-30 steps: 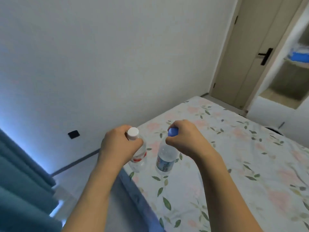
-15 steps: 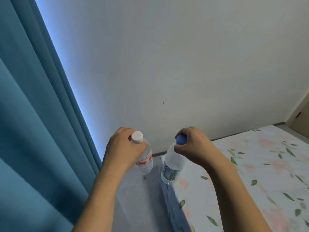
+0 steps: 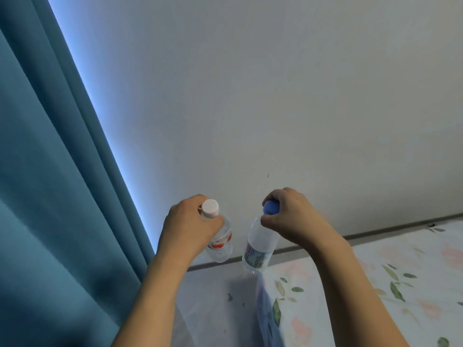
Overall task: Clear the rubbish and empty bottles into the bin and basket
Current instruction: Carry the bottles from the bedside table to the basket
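Observation:
My left hand [image 3: 186,227] grips a clear plastic bottle with a white cap and a red label [image 3: 221,240] around its neck and upper body. A second clear bottle, with a blue cap and a blue label [image 3: 258,249], hangs from my right hand [image 3: 290,216], which holds it near the cap. Both bottles hang in the air side by side, above the floor strip between the curtain and the bed. No bin or basket is in view.
A teal curtain [image 3: 50,196] fills the left side, with light along its edge. A plain white wall [image 3: 275,96] stands ahead. The bed with a floral sheet [image 3: 375,284] lies at lower right, grey floor [image 3: 215,309] beside it.
The view has swung left from the bed and door toward the curtain and wall. Both hands kept their bottles and moved with the turn, off the bed and over the floor gap.

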`<action>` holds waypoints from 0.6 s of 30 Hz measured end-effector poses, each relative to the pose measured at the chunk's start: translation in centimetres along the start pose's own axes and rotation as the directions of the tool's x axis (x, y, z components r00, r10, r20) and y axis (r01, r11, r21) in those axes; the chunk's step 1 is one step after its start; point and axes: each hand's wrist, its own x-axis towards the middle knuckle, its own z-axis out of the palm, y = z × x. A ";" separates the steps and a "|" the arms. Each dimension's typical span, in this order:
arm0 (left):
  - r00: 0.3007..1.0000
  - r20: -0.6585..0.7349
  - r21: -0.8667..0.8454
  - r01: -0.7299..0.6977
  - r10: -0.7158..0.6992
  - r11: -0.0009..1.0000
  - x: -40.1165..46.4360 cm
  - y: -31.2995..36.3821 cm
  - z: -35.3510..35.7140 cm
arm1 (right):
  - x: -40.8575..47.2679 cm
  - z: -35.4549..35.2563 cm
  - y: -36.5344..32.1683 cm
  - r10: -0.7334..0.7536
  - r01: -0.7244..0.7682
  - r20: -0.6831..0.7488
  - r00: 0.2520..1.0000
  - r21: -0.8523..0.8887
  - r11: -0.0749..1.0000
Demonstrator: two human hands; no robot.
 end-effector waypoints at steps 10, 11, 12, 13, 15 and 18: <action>0.999 0.018 0.032 -0.030 0.030 0.999 16.9 -4.4 0.9 | 15.5 4.3 -1.8 0.054 -0.054 -0.025 0.998 0.009 0.999; 0.999 0.023 0.028 -0.045 0.044 0.999 18.8 -4.5 0.8 | 16.9 4.3 -1.8 0.070 -0.070 -0.041 0.997 0.007 0.998; 0.998 0.025 0.024 -0.059 0.059 0.998 20.7 -4.6 0.7 | 18.3 4.3 -1.8 0.088 -0.088 -0.057 0.995 0.000 0.996; 0.997 0.027 0.021 -0.075 0.075 0.997 22.5 -4.7 0.6 | 19.6 4.3 -1.9 0.107 -0.108 -0.072 0.992 -0.008 0.994; 0.993 0.031 0.010 -0.111 0.111 0.994 26.0 -4.8 0.8 | 22.2 4.2 -1.8 0.138 -0.140 -0.110 0.984 -0.007 0.990; 0.987 0.078 -0.002 -0.144 0.143 0.990 30.6 -4.8 2.3 | 25.5 4.5 -1.1 0.183 -0.182 -0.171 0.968 0.019 0.983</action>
